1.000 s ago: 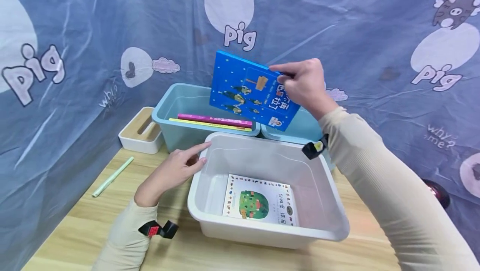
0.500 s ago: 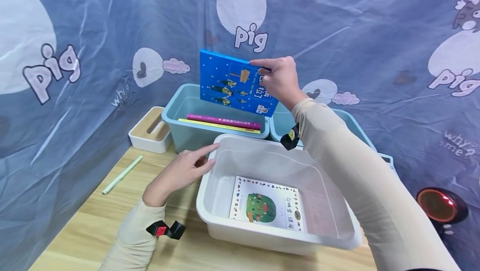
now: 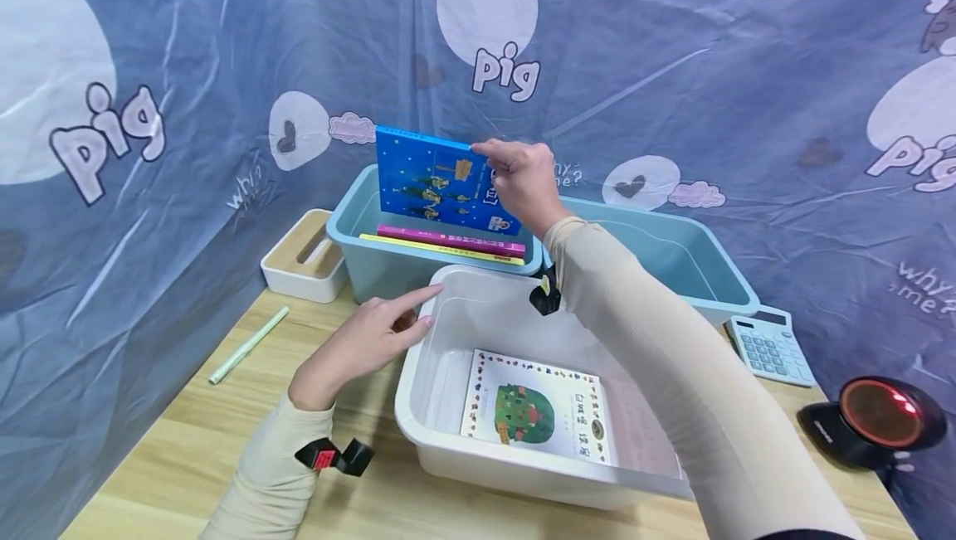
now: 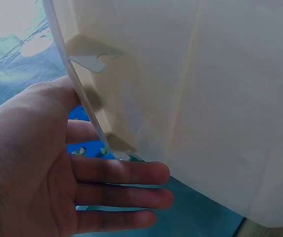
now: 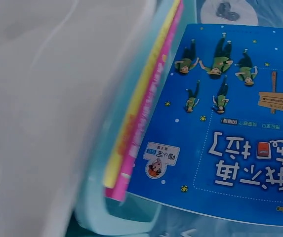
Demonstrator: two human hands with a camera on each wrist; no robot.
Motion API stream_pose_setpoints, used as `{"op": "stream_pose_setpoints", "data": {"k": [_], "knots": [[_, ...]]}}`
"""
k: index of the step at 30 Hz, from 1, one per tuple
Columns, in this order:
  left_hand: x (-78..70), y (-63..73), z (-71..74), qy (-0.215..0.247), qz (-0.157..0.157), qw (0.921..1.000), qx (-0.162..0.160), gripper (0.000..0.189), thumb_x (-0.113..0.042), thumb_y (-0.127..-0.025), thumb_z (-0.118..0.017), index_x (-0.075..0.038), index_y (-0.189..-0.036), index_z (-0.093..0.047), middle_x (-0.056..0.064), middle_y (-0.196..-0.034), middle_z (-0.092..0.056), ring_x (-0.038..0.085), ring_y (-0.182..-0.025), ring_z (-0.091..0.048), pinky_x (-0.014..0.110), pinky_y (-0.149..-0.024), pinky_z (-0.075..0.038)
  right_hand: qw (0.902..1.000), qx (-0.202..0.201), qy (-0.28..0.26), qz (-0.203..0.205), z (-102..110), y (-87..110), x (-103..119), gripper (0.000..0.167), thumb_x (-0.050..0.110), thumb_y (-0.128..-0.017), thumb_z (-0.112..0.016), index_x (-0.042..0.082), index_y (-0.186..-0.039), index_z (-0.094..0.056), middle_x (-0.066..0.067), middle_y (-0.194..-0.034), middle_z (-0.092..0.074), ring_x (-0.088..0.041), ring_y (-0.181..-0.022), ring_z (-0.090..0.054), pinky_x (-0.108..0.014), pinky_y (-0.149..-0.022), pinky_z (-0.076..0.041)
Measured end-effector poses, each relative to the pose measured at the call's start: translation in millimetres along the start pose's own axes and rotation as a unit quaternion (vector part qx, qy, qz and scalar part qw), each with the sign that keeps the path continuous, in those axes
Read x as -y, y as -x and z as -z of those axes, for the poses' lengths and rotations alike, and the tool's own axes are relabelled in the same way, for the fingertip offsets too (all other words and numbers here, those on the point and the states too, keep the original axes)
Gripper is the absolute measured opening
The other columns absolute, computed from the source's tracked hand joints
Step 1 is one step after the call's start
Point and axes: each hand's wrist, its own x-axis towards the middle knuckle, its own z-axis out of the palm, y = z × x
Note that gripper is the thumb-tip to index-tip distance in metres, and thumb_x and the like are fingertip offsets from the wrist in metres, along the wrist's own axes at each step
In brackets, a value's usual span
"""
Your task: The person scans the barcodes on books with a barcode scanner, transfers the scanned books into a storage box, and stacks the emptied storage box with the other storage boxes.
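Observation:
My right hand (image 3: pixel 526 183) pinches a blue picture book (image 3: pixel 418 162) by its upper edge. The book stands nearly upright, its lower part inside the left teal bin (image 3: pixel 384 274), behind a magenta book (image 3: pixel 451 238) and a yellow book (image 3: pixel 441 249). In the right wrist view the blue cover (image 5: pixel 230 123) shows upside down, with only a sliver of hand at the edge. My left hand (image 3: pixel 366 341) touches the left rim of a white bin (image 3: pixel 523 459), its fingers (image 4: pixel 126 196) straight in the left wrist view. A white book with a green picture (image 3: pixel 481 420) lies flat in that bin.
A second teal bin (image 3: pixel 672 233) stands at the back right, beside a light blue calculator (image 3: pixel 769 345) and a black scanner-like device (image 3: pixel 874 420). On the left are a wood-topped tissue box (image 3: pixel 302 279) and a pale green pen (image 3: pixel 249 345). A patterned curtain hangs behind.
My right hand has carried the blue book left and then down into the left teal bin. My left hand stays at the white bin's rim. The head view has turned slightly right.

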Motion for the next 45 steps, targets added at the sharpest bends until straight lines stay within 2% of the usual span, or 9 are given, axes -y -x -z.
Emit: {"op": "stream_pose_setpoints", "data": {"k": [5,10,15,23,27,30,32,41,45], "knots": [[-1.1,-0.3,0.9,-0.001,0.002,1.0000,0.000,0.051,-0.029,-0.103,-0.057,-0.017,-0.151,-0.048,-0.003,-0.076,-0.056,0.013,-0.074,-0.053,0.029,-0.068,-0.047,0.9985,0.035,-0.024,-0.034,-12.6,12.7,-3.8,0.042,-0.010,-0.094,-0.049,0.011,-0.119,-0.076,-0.012,-0.119,-0.073,-0.031,-0.085,-0.072,-0.033,-0.073,-0.056],[-1.3,-0.8,1.3,-0.004,-0.001,1.0000,0.000,0.051,-0.028,-0.103,-0.057,-0.016,-0.151,-0.049,-0.004,-0.076,-0.055,0.012,-0.074,-0.052,0.028,-0.067,-0.046,0.9952,0.074,-0.052,-0.038,-26.1,29.6,-8.5,0.046,-0.014,-0.090,-0.046,0.008,-0.115,-0.077,-0.014,-0.113,-0.075,-0.027,-0.052,-0.051,-0.026,-0.051,-0.037],[-1.0,-1.1,0.8,-0.004,-0.005,1.0000,0.000,0.050,-0.027,-0.102,-0.057,-0.015,-0.150,-0.049,-0.004,-0.075,-0.053,0.012,-0.072,-0.051,0.028,-0.066,-0.045,0.9903,0.123,-0.059,-0.027,-35.9,39.2,-15.2,0.047,-0.016,-0.089,-0.045,0.007,-0.113,-0.078,-0.018,-0.090,-0.077,-0.013,-0.045,-0.025,-0.026,-0.047,-0.025],[-2.6,-2.6,1.1,-0.006,-0.020,0.9998,-0.006,0.049,-0.027,-0.102,-0.058,-0.014,-0.149,-0.050,-0.004,-0.073,-0.052,0.010,-0.068,-0.049,0.027,-0.064,-0.043,0.9758,0.206,-0.055,-0.049,-39.8,42.1,-20.3,0.049,-0.015,-0.089,-0.042,0.008,-0.116,-0.077,-0.008,-0.047,-0.048,-0.012,-0.046,-0.017,-0.026,-0.048,-0.025],[-2.2,-2.3,0.3,-0.007,-0.025,0.9996,-0.010,0.048,-0.026,-0.102,-0.058,-0.013,-0.148,-0.051,-0.005,-0.072,-0.051,0.009,-0.066,-0.047,0.026,-0.063,-0.042,0.9561,0.269,-0.074,-0.091,-39.6,42.5,-20.4,0.038,-0.001,-0.097,-0.050,0.009,-0.127,-0.071,-0.011,-0.084,-0.075,-0.016,-0.055,-0.048,-0.029,-0.061,-0.047],[-1.5,-2.1,-0.8,-0.006,-0.025,0.9996,-0.011,0.048,-0.026,-0.102,-0.058,-0.013,-0.148,-0.052,-0.005,-0.073,-0.051,0.009,-0.067,-0.047,0.026,-0.063,-0.042,0.9401,0.307,-0.086,-0.121,-40.6,43.1,-20.4,0.037,0.023,-0.103,-0.054,0.010,-0.136,-0.064,-0.010,-0.132,-0.068,-0.023,-0.107,-0.068,-0.039,-0.098,-0.052],[-1.4,-2.3,-1.3,-0.007,-0.026,0.9996,-0.012,0.048,-0.026,-0.102,-0.058,-0.013,-0.148,-0.052,-0.005,-0.073,-0.051,0.009,-0.067,-0.048,0.027,-0.064,-0.042,0.9331,0.323,-0.088,-0.133,-41.4,44.3,-21.1,0.047,0.039,-0.104,-0.053,0.011,-0.140,-0.061,-0.009,-0.140,-0.062,-0.025,-0.135,-0.055,-0.043,-0.112,-0.043],[1.2,-3.3,-1.1,-0.010,-0.038,0.9991,-0.017,0.048,-0.026,-0.101,-0.059,-0.014,-0.148,-0.052,-0.007,-0.071,-0.050,0.008,-0.065,-0.047,0.026,-0.063,-0.042,0.9203,0.350,-0.079,-0.155,-40.0,51.4,-24.0,0.070,0.062,-0.099,-0.048,0.015,-0.151,-0.048,-0.007,-0.150,-0.053,-0.025,-0.140,-0.050,-0.045,-0.113,-0.042],[2.6,-2.3,-0.2,-0.009,-0.036,0.9991,-0.021,0.048,-0.025,-0.101,-0.059,-0.014,-0.147,-0.053,-0.006,-0.072,-0.050,0.009,-0.065,-0.047,0.026,-0.063,-0.042,0.9265,0.340,-0.076,-0.141,-37.4,53.1,-20.1,0.071,0.062,-0.099,-0.049,0.015,-0.152,-0.046,-0.006,-0.153,-0.050,-0.023,-0.143,-0.046,-0.045,-0.115,-0.039]]}}
